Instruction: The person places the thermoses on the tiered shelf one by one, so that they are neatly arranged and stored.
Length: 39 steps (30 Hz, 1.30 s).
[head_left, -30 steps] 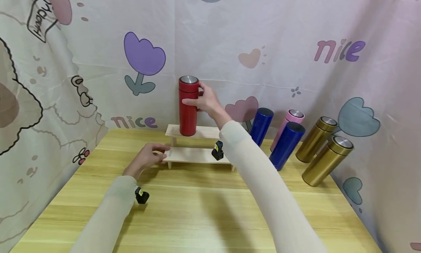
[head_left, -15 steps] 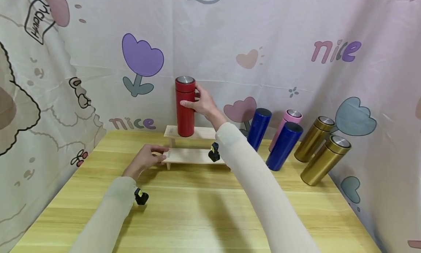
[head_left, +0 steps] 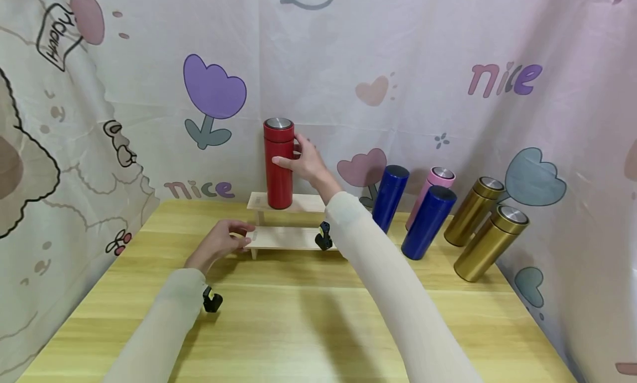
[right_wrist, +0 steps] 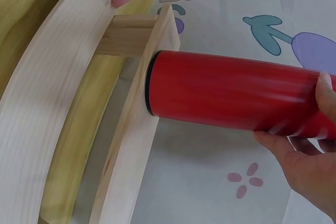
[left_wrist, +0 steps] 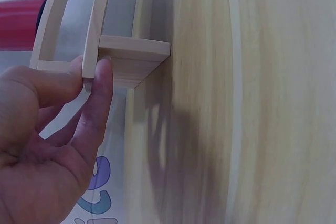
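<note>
A red thermos bottle (head_left: 279, 176) stands upright on the upper step of a small two-tier wooden stand (head_left: 283, 238), near that step's left end. My right hand (head_left: 309, 161) holds the bottle around its upper body, thumb in front. In the right wrist view the base of the red bottle (right_wrist: 210, 87) meets the upper board. At the lower step's left end, my left hand (head_left: 222, 242) pinches the board's edge. The left wrist view shows the thumb and a finger of the left hand (left_wrist: 47, 145) on either side of that board.
Right of the stand, two blue bottles (head_left: 429, 223), a pink bottle (head_left: 440, 177) and two gold bottles (head_left: 490, 245) stand on the wooden table (head_left: 278, 328). A patterned cloth (head_left: 318, 68) hangs behind the table and along its sides.
The right hand and red bottle have shifted slightly left relative to the stand, still on the upper step. The left hand keeps its pinch on the lower step. The head view drifted slightly.
</note>
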### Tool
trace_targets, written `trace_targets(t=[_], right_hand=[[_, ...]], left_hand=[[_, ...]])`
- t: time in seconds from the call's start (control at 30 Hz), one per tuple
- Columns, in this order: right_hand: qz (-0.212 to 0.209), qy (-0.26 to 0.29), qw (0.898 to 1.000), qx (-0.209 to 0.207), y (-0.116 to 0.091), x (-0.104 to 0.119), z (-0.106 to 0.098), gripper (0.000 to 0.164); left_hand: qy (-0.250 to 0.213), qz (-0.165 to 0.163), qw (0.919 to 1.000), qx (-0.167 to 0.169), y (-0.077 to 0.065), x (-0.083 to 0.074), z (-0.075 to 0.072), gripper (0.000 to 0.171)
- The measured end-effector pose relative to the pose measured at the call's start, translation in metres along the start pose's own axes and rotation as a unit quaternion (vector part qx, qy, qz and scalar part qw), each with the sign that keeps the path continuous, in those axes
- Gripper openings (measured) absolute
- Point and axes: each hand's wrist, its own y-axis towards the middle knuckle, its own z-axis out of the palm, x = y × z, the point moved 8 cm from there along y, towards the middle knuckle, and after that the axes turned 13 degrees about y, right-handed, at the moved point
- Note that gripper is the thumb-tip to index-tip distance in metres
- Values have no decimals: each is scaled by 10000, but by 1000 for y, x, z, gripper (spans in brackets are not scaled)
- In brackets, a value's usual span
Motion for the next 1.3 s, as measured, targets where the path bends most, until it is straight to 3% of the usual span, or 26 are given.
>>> trace_targets(t=[0.4,0.77,1.07,1.3], right_hand=[[-169,-110,9998,-70,-1,-2,-5,72],[-192,-327,9993,-3,-1,-3,0,74],[389,-484,9975,323,-6,-8,-6,90],[980,-504,9930,422,-14,-1,-20,88]], left_hand=[[24,249,9997,36,6,-5,0,40],[-20,184,9998,-4,4,-1,0,39],[-96,241,9996,65,3,-1,3,40],[-91,233,9997,47,2,1,1,40]])
